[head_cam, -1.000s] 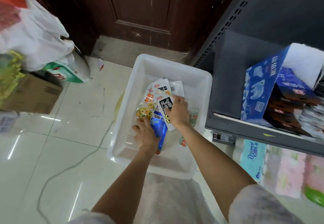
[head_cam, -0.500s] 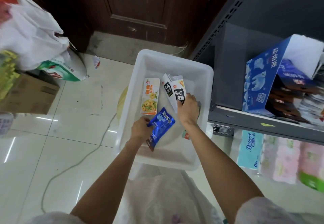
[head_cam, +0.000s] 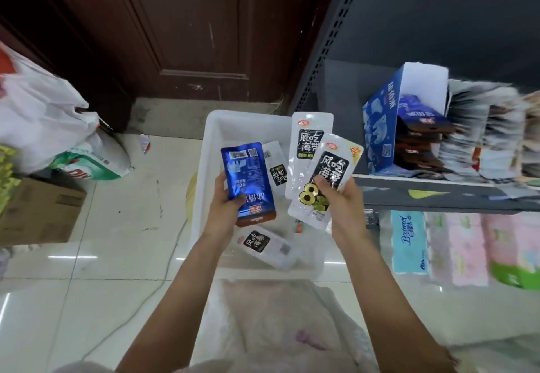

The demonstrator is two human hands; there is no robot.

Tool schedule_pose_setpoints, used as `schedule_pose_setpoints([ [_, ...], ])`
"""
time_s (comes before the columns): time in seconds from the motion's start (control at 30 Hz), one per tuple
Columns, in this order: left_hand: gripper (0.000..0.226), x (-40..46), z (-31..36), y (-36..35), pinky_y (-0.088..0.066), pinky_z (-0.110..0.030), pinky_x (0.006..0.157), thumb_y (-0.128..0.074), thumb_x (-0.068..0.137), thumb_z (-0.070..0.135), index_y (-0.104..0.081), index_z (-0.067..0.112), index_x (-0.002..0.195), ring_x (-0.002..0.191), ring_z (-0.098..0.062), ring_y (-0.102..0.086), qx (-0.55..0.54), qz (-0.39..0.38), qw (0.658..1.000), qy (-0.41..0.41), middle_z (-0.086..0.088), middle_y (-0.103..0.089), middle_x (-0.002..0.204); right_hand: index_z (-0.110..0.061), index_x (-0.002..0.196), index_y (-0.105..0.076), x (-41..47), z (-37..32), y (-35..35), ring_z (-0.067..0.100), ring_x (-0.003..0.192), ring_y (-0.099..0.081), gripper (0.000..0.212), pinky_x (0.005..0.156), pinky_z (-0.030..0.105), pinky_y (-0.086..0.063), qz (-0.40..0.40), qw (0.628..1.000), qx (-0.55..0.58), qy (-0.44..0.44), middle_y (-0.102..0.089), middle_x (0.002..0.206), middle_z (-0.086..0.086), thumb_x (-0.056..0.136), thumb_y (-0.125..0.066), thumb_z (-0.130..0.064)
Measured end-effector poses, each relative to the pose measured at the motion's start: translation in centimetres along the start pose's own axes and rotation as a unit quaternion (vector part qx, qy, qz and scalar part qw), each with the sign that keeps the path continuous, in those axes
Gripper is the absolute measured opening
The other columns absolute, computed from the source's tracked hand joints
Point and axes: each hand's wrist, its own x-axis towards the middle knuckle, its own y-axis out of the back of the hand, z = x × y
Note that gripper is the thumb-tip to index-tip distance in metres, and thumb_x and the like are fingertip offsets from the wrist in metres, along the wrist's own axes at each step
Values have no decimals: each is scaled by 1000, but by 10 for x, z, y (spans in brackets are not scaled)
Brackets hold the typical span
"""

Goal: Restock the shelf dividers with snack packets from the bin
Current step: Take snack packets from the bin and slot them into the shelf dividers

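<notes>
Holding one blue packet above the white bin, the left hand grips its lower edge. The right hand pinches two white packets, fanned upward. Two more white packets lie in the bin below.

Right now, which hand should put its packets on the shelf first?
Probably the right hand. It holds the white packets nearest the shelf, on the right. The left hand holds the blue packet over the bin, farther away.
</notes>
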Motion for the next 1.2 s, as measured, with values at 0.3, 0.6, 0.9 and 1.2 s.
schedule_pose_setpoints([
  [0.3, 51, -12, 10, -18, -56, -36, 70, -59, 80, -4, -45, 24, 121, 90, -25, -67, -67, -39, 997, -21, -11, -63, 120, -15, 108, -64, -17, 15, -11, 22, 98, -67, 24, 86, 39, -54, -62, 996, -57, 4, -71, 105, 3, 85, -68, -9],
  [0.6, 51, -38, 23, -39, -58, -33, 70, -70, 83, 6, -44, 27, 121, 90, -14, -69, 72, -6, 987, -142, 1, -68, 109, -28, 89, -62, -32, 2, 5, 3, 83, -64, 8, 73, 20, -50, -42, 966, -222, 122, -67, 88, -11, 85, -68, -30],
  [0.9, 45, -75, 35, -97, -53, -18, 58, -56, 92, 6, -40, 32, 126, 88, -1, -64, 173, -82, 968, -165, 16, -63, 106, -18, 109, -55, -34, -39, 93, 0, 80, -66, 28, 66, 18, -53, -49, 993, 1, 109, -69, 89, -12, 90, -56, 2],
  [1.2, 37, -124, -21, -241, -49, -13, 76, -45, 99, 19, -37, 37, 130, 90, 4, -65, 318, -179, 905, -218, 22, -64, 109, -35, 120, -33, -13, -54, 248, 14, 88, -68, 74, 78, 41, -57, -44, 984, -54, 162, -68, 99, 1, 73, -71, 7],
])
